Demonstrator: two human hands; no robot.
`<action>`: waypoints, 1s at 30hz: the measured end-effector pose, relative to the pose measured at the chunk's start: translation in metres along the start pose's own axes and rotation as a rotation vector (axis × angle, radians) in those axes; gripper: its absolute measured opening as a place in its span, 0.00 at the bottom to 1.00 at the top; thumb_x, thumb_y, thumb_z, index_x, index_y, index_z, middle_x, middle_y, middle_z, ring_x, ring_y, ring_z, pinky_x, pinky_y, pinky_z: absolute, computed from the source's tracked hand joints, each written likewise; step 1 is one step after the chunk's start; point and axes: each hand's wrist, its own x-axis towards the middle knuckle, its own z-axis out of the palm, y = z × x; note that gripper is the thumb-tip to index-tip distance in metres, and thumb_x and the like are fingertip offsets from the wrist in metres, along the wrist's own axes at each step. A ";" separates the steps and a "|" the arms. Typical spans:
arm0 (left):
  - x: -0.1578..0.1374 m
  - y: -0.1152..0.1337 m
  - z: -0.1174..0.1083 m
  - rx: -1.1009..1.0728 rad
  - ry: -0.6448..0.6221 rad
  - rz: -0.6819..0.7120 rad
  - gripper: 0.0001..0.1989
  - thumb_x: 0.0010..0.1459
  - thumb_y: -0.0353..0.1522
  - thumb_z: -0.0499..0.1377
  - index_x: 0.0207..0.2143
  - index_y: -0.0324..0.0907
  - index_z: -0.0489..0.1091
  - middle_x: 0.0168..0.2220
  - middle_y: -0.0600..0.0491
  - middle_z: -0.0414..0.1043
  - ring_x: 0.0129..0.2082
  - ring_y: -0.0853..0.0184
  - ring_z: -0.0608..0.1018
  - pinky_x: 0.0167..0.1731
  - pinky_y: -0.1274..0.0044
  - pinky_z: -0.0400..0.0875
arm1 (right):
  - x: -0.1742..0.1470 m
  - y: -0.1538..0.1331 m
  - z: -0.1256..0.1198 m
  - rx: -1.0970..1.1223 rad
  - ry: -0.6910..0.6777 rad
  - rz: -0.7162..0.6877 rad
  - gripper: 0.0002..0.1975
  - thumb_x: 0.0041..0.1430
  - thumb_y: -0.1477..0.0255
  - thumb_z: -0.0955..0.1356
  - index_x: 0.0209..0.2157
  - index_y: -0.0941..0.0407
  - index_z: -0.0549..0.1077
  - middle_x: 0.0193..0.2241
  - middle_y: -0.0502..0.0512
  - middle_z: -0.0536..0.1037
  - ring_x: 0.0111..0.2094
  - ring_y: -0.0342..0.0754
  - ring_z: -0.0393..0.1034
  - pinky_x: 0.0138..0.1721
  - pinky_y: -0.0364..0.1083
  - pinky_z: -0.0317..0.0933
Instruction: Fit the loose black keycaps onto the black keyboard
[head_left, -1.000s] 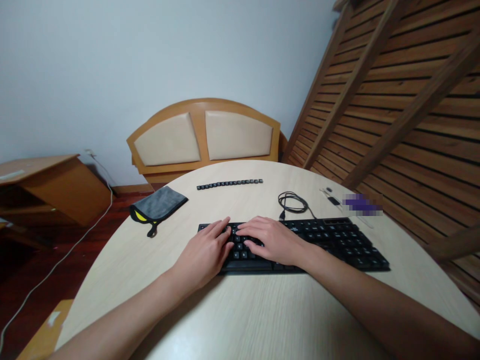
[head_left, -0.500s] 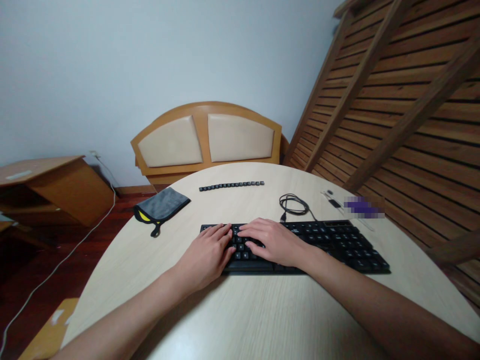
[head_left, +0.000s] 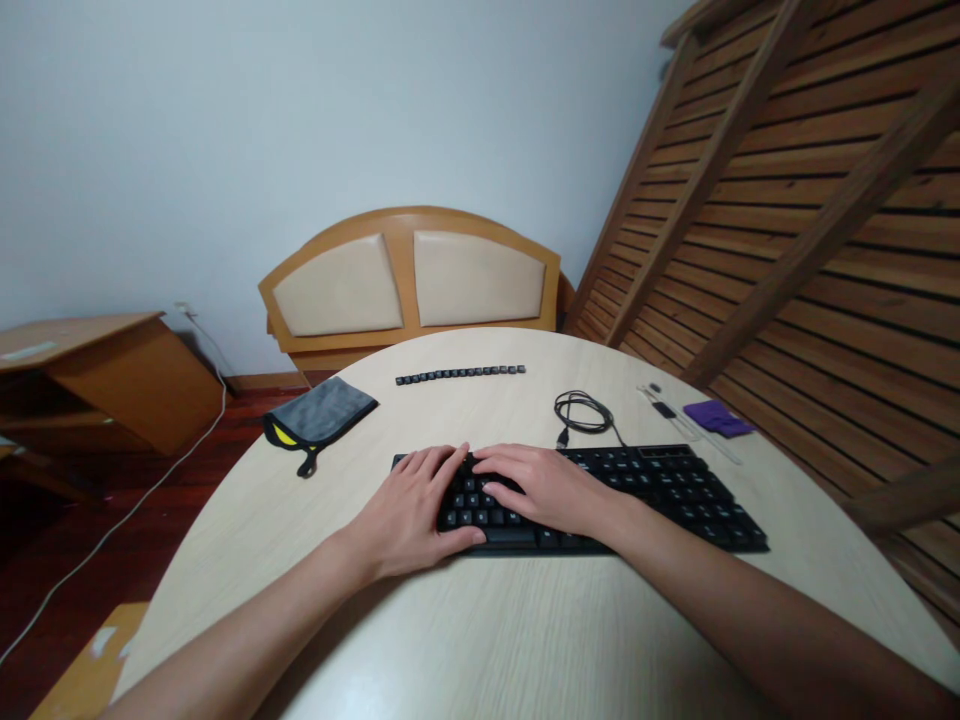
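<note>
A black keyboard (head_left: 660, 490) lies flat on the pale round table (head_left: 480, 630). Over its left end rests my left hand (head_left: 409, 515), open, the thumb stretched along the front edge and the fingers across the upper left keys. My right hand (head_left: 544, 488) is open too and lies over the middle keys, its index fingertip by the top row near the left fingers and its thumb apart. Both hands cover many keys. Beyond the keyboard, a row of small black keycaps (head_left: 461, 373) stretches across the table. The keyboard's coiled cable (head_left: 585, 412) sits behind it.
To the left is a folded grey cloth (head_left: 322, 410) with a yellow underside and black loop. At the right are a purple cloth (head_left: 718, 418) and thin pale tools (head_left: 679, 420). A headboard (head_left: 412, 270) stands behind the table; wooden slats (head_left: 795, 220) lean on the right.
My left hand has spread, its thumb moving down and outward to the keyboard's front edge. The right hand stays over the middle keys. The view has shifted slightly.
</note>
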 end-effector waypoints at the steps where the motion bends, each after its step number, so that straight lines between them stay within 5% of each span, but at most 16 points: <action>1: -0.001 -0.002 -0.002 0.002 -0.012 0.002 0.45 0.58 0.55 0.58 0.69 0.42 0.50 0.62 0.39 0.62 0.60 0.48 0.67 0.59 0.56 0.60 | 0.000 -0.001 -0.002 0.002 -0.009 -0.002 0.14 0.67 0.70 0.65 0.52 0.55 0.74 0.54 0.59 0.76 0.56 0.51 0.70 0.58 0.53 0.64; 8: -0.008 -0.026 -0.011 -0.007 -0.100 -0.060 0.41 0.60 0.56 0.54 0.67 0.42 0.54 0.60 0.40 0.62 0.59 0.49 0.67 0.58 0.58 0.62 | -0.003 -0.005 -0.013 -0.001 -0.076 -0.030 0.23 0.62 0.62 0.69 0.57 0.54 0.71 0.60 0.61 0.71 0.59 0.55 0.66 0.61 0.57 0.59; 18: -0.024 -0.057 -0.039 -0.003 -0.200 -0.209 0.44 0.52 0.50 0.63 0.66 0.40 0.56 0.59 0.40 0.65 0.57 0.50 0.72 0.57 0.62 0.67 | -0.008 -0.003 -0.008 0.002 -0.171 -0.018 0.40 0.53 0.54 0.73 0.64 0.52 0.63 0.65 0.62 0.63 0.65 0.60 0.56 0.65 0.62 0.49; 23: -0.017 -0.029 -0.026 0.033 -0.059 -0.063 0.40 0.58 0.45 0.59 0.68 0.43 0.51 0.66 0.41 0.57 0.66 0.48 0.61 0.63 0.57 0.57 | -0.007 -0.005 -0.001 0.021 -0.141 0.009 0.38 0.55 0.54 0.72 0.63 0.53 0.64 0.65 0.62 0.63 0.66 0.60 0.55 0.66 0.63 0.47; 30: -0.002 0.012 0.015 0.059 0.079 -0.025 0.38 0.66 0.52 0.50 0.69 0.39 0.50 0.70 0.40 0.50 0.69 0.49 0.55 0.65 0.56 0.52 | 0.000 -0.002 0.004 0.081 0.028 0.061 0.16 0.68 0.72 0.62 0.55 0.55 0.68 0.55 0.60 0.73 0.58 0.50 0.65 0.61 0.54 0.59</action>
